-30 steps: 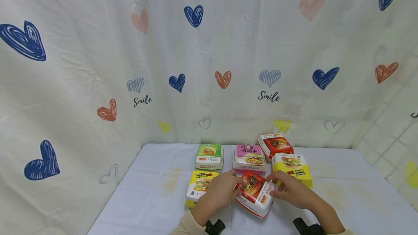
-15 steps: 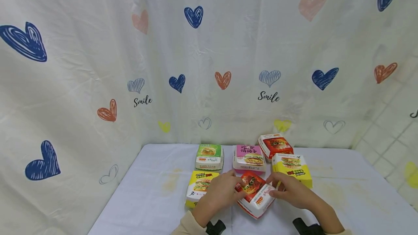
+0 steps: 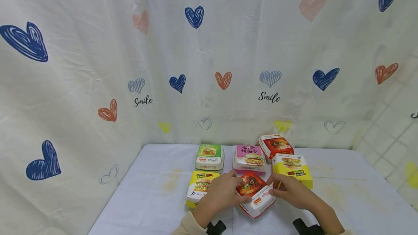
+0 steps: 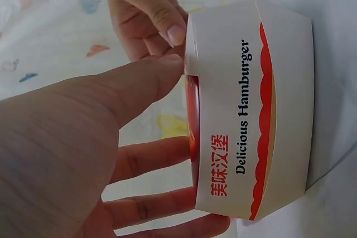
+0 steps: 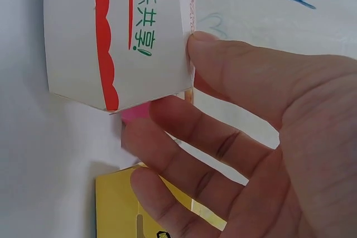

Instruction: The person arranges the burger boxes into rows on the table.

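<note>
A red-and-white hamburger box (image 3: 256, 195) sits on the table between both hands, turned at an angle. My left hand (image 3: 225, 191) rests on it from the left, with the thumb on the lid near its edge and the other fingers spread fairly straight along the lid's left part. My right hand (image 3: 290, 189) pinches its right corner between thumb and index finger. In the right wrist view the other right fingers (image 5: 167, 204) hang loosely curled below that corner. The left wrist view shows the box's near side (image 4: 240, 110) with "Delicious Hamburger" printed on it.
A yellow box (image 3: 199, 188) lies beside the left hand, with a green box (image 3: 209, 157) behind it. Beyond the held box stands a pink box (image 3: 249, 159). A yellow box (image 3: 294, 169) and another red box (image 3: 275, 146) are at the right, near the heart-printed curtain (image 3: 209, 64).
The red-and-white box has turned slightly. My left thumb has moved from the box's left edge onto its lid. My right hand has barely moved.
</note>
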Motion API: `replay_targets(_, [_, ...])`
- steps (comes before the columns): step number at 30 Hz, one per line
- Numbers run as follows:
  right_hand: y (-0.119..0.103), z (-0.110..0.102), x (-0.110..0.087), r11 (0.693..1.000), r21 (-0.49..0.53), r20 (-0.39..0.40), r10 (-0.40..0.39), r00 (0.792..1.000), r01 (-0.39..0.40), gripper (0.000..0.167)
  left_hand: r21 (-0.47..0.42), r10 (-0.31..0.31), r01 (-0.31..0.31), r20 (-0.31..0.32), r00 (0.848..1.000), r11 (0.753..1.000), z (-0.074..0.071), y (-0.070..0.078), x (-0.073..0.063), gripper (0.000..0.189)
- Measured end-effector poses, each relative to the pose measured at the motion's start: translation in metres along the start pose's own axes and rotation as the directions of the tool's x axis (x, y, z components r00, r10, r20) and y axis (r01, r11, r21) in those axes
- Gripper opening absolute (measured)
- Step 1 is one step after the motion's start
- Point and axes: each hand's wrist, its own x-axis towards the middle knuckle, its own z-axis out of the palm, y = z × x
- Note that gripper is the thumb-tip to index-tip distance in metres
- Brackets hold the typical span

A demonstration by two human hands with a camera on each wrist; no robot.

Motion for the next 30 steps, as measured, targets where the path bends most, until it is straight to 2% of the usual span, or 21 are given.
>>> replay_targets(12, [0.0013, 0.0008, 0.0006, 0.999, 0.029, 0.021, -0.028, 0.999, 0.027, 0.028, 0.027, -0.011, 0.011, 0.028, 1.000, 1.000, 0.0017, 0.0019, -0.0004, 0.067])
replay_targets(19, [0.0019, 0.0004, 0.0002, 0.996, 0.087, 0.049, -0.029, 0.998, 0.025, 0.046, 0.012, -0.020, 0.019, 0.046, 0.999, 1.000, 0.0007, 0.0034, -0.0019, 0.069])
replay_targets(25, [0.0029, 0.0013, -0.0017, 0.991, 0.116, 0.074, -0.076, 0.994, 0.067, 0.059, 0.027, 0.009, -0.010, 0.047, 0.999, 1.000, 0.0035, 0.0019, -0.0016, 0.073])
replay_targets(30, [0.0032, 0.0014, -0.0017, 0.995, 0.096, 0.086, -0.049, 0.995, 0.041, 0.063, 0.036, 0.035, -0.036, 0.036, 0.999, 0.999, 0.0060, 0.0006, -0.0008, 0.074])
